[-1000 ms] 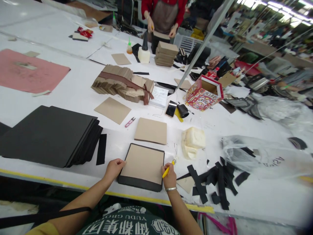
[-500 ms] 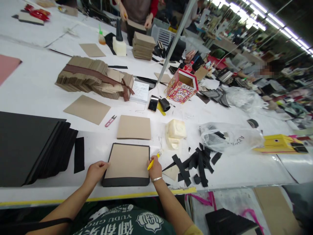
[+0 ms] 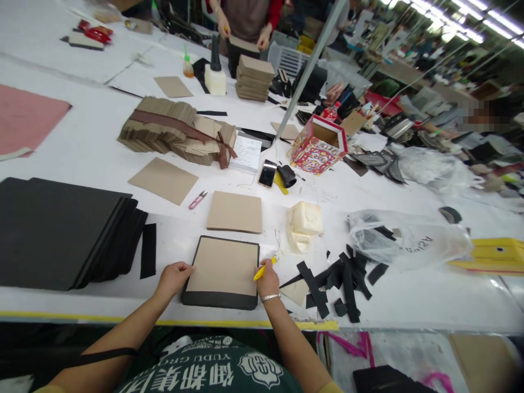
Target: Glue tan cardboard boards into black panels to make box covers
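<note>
A tan cardboard sheet (image 3: pixel 223 267) lies on a slightly larger black sheet (image 3: pixel 221 299), whose dark border shows most along the near side. At the cardboard's left edge, my left hand (image 3: pixel 175 277) is closed in a pinch on it. My right hand (image 3: pixel 268 281) grips a yellow-handled brush (image 3: pixel 265 269), its bristles pointing away to the upper right. That hand's fingers also rest against the right edge of the cardboard. Just beyond lies another piece of cardboard (image 3: pixel 234 212). A cream-coloured plastic container (image 3: pixel 305 221) stands to the right of it.
Stacked black sheets (image 3: pixel 61 234) lie at left, with a black strip (image 3: pixel 148 251) beside them. Black scraps (image 3: pixel 347 284) and a clear plastic bag (image 3: pixel 405 240) are at right. Farther back are pink thread snips (image 3: pixel 198 200), a phone (image 3: pixel 267 173), tied cardboard (image 3: pixel 172 131), and a co-worker's hands (image 3: pixel 264 39).
The camera view has shifted, so the table and its things appear farther right. Both hands keep nearly the same hold on the cardboard and the brush.
</note>
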The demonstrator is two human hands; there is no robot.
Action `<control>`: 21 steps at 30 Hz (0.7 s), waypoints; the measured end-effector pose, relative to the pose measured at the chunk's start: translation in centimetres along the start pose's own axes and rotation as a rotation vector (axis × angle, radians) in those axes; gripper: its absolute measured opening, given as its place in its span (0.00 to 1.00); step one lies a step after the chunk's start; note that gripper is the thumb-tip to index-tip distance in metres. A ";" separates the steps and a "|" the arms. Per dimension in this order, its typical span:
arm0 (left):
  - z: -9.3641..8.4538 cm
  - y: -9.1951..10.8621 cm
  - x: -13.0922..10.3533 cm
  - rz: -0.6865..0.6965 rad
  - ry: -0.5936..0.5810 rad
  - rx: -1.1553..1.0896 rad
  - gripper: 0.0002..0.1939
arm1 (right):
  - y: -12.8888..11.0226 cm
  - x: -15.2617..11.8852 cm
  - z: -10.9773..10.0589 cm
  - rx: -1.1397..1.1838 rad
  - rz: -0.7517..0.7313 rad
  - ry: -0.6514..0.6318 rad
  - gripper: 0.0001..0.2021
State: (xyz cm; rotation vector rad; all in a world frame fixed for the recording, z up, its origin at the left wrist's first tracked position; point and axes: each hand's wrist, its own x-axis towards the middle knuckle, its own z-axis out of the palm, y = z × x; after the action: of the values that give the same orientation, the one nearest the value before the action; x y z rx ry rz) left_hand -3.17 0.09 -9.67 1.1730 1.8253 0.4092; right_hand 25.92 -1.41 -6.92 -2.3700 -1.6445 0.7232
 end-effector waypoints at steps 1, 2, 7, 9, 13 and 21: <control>0.0 0.2 0.0 0.002 0.005 0.000 0.15 | -0.1 0.0 -0.1 -0.008 -0.002 -0.004 0.09; -0.1 0.3 0.0 0.006 0.009 0.002 0.15 | -0.1 0.1 -0.1 -0.018 -0.003 -0.007 0.09; -0.4 0.8 0.3 0.009 0.012 0.020 0.13 | -0.1 0.4 0.1 -0.057 -0.009 -0.030 0.10; -0.5 0.7 0.3 0.003 0.011 0.023 0.12 | -0.1 0.4 0.1 -0.065 -0.014 -0.035 0.11; -0.5 0.5 0.4 -0.003 0.000 0.045 0.11 | -0.2 0.3 0.0 -0.083 -0.001 -0.042 0.11; -1.4 1.8 -0.3 0.053 -0.031 0.225 0.12 | -0.6 0.1 0.1 -0.122 -0.019 -0.040 0.11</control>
State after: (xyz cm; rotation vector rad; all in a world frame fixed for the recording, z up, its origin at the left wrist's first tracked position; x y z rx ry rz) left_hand -3.31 1.02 -7.55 1.3758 1.8519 0.2178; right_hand 25.43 -1.13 -6.82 -2.4331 -1.7733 0.6893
